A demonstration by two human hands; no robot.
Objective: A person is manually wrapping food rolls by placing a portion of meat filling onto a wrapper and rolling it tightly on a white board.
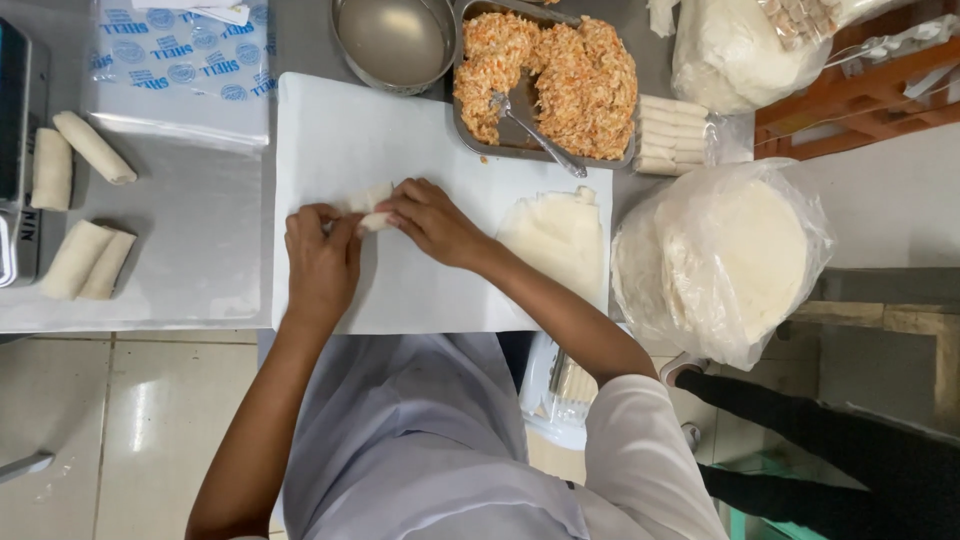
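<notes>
Grey worktop over pale floor tiles, seen from straight above. Far left: four finished spring rolls parked in two pairs on a plastic sheet. Then the white board, with both hands meeting near its top middle. Left hand curled, fingertips pinching the near-left end of a half-rolled wrapper; right hand curled too, fingers pressing down on the roll's right end. Roll sits between the two hands, long axis running left-right across the board, just beyond the left hand's fingertips and under the right's, so both about equally close. Further right: loose wrapper sheets on the board, metal bowl and tray of orange shredded filling with a spoon behind, more rolls stacked beside the tray, big bag of round wrappers at the far right.
</notes>
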